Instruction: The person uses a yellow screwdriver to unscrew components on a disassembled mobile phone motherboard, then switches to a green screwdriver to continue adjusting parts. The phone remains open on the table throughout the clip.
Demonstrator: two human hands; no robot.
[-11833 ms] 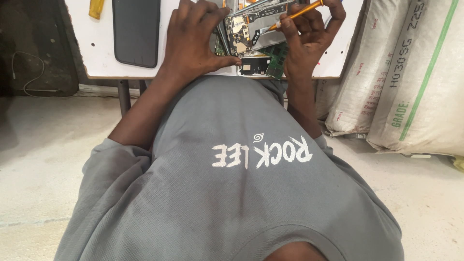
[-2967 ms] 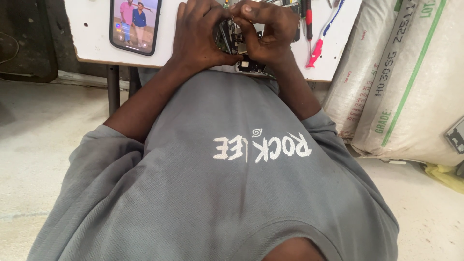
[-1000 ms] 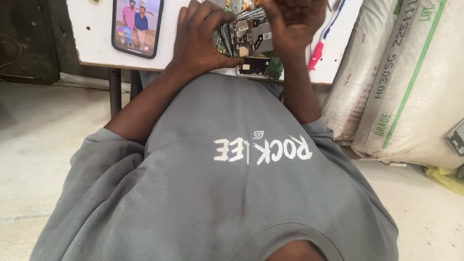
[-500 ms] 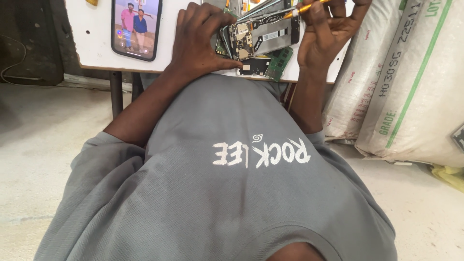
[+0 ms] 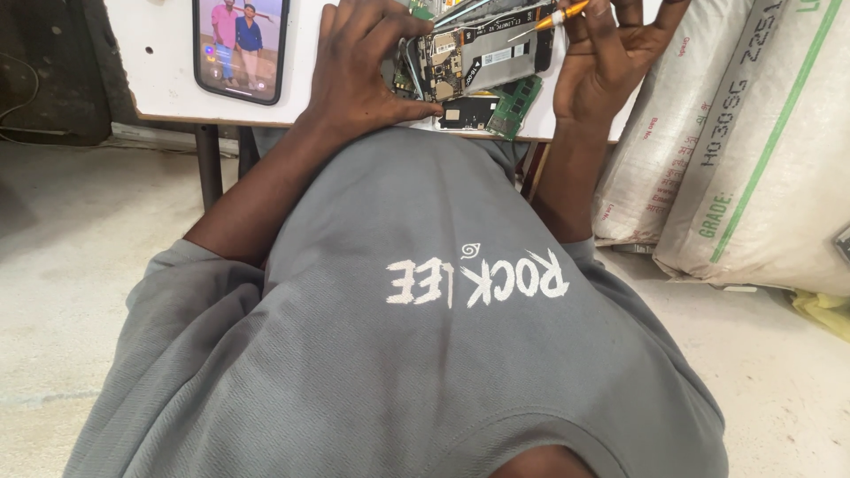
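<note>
An opened phone [image 5: 478, 57] with its circuit boards exposed lies tilted on the white table [image 5: 159, 71] near its front edge. My left hand [image 5: 372, 66] grips the phone's left side, thumb along its lower edge. My right hand [image 5: 611, 62] holds a thin orange-handled screwdriver [image 5: 553, 18] between thumb and fingers, its metal tip resting on the phone's upper right part. Small loose circuit boards, one black [image 5: 469, 113] and one green [image 5: 516, 106], lie just under the phone.
A second phone [image 5: 241, 49] with a lit screen lies on the table to the left. Large white woven sacks [image 5: 753, 150] stand against the table's right side. My grey shirt fills the lower view; concrete floor lies on both sides.
My right hand moved from pressing on the phone beside the left hand to the right, now holding the screwdriver with its tip on the phone. The left hand stayed put.
</note>
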